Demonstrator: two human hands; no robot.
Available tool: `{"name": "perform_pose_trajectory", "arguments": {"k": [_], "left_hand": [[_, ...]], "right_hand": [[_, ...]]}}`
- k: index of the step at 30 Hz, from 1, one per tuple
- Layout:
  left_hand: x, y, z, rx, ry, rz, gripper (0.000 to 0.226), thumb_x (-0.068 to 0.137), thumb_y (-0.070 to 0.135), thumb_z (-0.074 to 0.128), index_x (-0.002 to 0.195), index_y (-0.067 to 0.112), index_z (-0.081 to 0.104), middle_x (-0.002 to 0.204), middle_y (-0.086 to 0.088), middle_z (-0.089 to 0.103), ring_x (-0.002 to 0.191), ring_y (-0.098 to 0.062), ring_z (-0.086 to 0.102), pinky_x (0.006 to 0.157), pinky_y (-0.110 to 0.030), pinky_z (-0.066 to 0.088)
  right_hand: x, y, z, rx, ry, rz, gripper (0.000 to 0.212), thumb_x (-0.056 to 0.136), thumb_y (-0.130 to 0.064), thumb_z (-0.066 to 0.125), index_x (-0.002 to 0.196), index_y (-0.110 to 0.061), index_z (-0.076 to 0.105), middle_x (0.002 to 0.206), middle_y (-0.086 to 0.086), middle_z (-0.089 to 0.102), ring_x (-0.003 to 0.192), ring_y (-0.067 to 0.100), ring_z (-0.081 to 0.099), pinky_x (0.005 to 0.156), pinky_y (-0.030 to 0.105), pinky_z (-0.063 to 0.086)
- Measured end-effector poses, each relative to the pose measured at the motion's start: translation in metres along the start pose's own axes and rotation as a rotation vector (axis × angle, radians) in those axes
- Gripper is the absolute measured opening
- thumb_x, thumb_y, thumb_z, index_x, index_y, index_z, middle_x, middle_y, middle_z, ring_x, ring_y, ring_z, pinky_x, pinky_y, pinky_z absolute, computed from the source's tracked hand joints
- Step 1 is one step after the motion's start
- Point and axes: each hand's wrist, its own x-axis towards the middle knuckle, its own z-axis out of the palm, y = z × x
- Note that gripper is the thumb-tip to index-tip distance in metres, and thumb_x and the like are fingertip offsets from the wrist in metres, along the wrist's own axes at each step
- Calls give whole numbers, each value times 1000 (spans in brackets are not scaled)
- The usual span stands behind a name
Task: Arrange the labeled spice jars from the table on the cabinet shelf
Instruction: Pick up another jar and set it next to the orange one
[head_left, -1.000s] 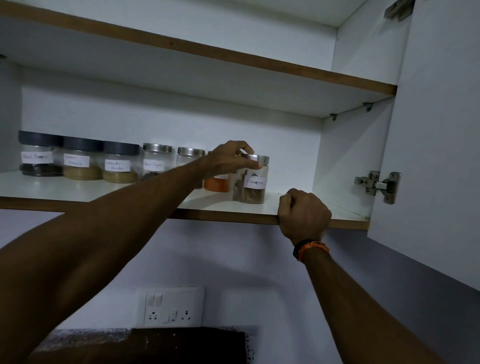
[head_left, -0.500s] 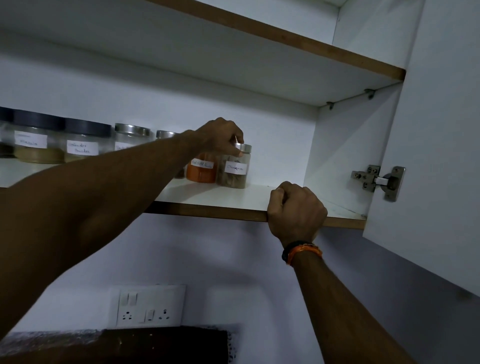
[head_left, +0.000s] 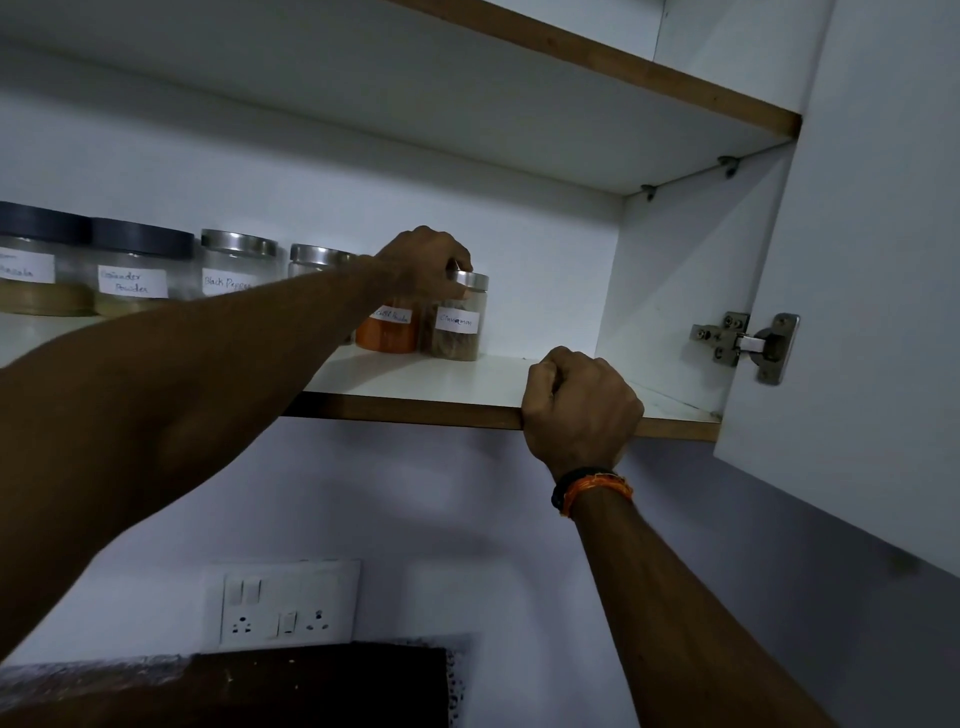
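A row of labeled spice jars stands along the back of the white cabinet shelf (head_left: 415, 376). At its right end is the cinnamon jar (head_left: 456, 327) with a steel lid. My left hand (head_left: 426, 267) reaches over the row and grips that lid from above. Beside it to the left stands the orange chilli powder jar (head_left: 387, 330), partly hidden by my hand. Further left are a steel-lidded jar (head_left: 317, 258), the black pepper jar (head_left: 234, 267), the coriander powder jar (head_left: 137, 270) and a masala jar (head_left: 36, 265). My right hand (head_left: 582, 405) curls round the shelf's wooden front edge.
The open cabinet door (head_left: 878, 260) hangs at the right, with a metal hinge (head_left: 748, 343) on it. An upper shelf (head_left: 597, 57) is overhead. Below, a switch and socket plate (head_left: 285, 605) sits on the wall above a dark counter object (head_left: 311, 686).
My left hand has pushed the cinnamon jar back into line beside the chilli jar. The view has shifted right and closer. My right hand keeps its hold on the shelf edge.
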Motion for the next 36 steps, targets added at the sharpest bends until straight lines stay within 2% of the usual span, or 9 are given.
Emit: {"name": "perform_pose_trajectory", "arguments": {"k": [4,10,16,19,24,29,32,34,36], "left_hand": [[0,1,0,-10,-6,-13,32,92,28,66,119,12,69,116,-7,71,102,-25,63,83,-38,51],[-1,5,0,-43,-38,-59,36,92,27,65,124,10,67,122,-9,69,107,-28,62,85,-38,50],[-15,2,-10,-64,-83,-153,63,93,35,66,148,16,44,154,-8,45,141,-30,40,112,-47,35],[-28,7,-21,-97,-60,-145,66,92,34,68,150,15,41,156,-8,42,144,-29,37,115,-45,33],[-73,36,-36,-204,-89,-54,61,90,36,70,143,13,49,143,-8,55,130,-27,51,98,-35,41],[-127,76,-40,-275,-153,29,66,90,41,70,147,17,46,151,-4,49,137,-21,46,105,-28,34],[-158,96,-39,-359,-169,18,67,91,41,70,147,16,45,152,-6,48,137,-22,45,103,-26,33],[-179,107,-36,-418,-129,-14,65,90,39,71,146,15,47,151,-6,49,137,-21,45,101,-26,33],[-200,119,-31,-434,-48,-17,59,91,32,70,143,12,50,147,-7,52,135,-22,47,103,-27,36]], "right_hand": [[1,1,1,-28,-40,7,35,85,-31,40,62,-15,61,53,-1,52,50,16,45,52,22,23],[1,1,-1,-55,-60,2,34,85,-32,39,63,-16,60,55,-2,53,52,15,45,51,21,17],[2,0,-2,-86,-121,3,36,86,-34,36,69,-17,63,59,-2,57,55,15,47,52,22,20],[3,1,-3,-141,-175,4,40,86,-34,31,71,-15,63,64,0,60,59,16,48,54,24,24],[-6,0,-13,-165,-242,-73,36,93,-28,40,75,-9,64,73,6,63,68,23,51,69,35,38],[-37,-12,-28,-203,-257,-100,43,106,-31,29,90,-13,66,85,5,67,83,24,58,87,41,39],[-46,-17,-40,-198,-322,-154,42,106,-32,29,110,-15,67,105,3,71,102,22,60,102,39,36],[-53,-21,-50,-128,-345,-140,37,103,-30,41,126,-12,64,124,7,67,119,25,56,112,43,32],[-64,-25,-60,-78,-379,-106,44,98,-27,52,139,-12,54,140,10,56,133,28,46,112,48,32]]}}
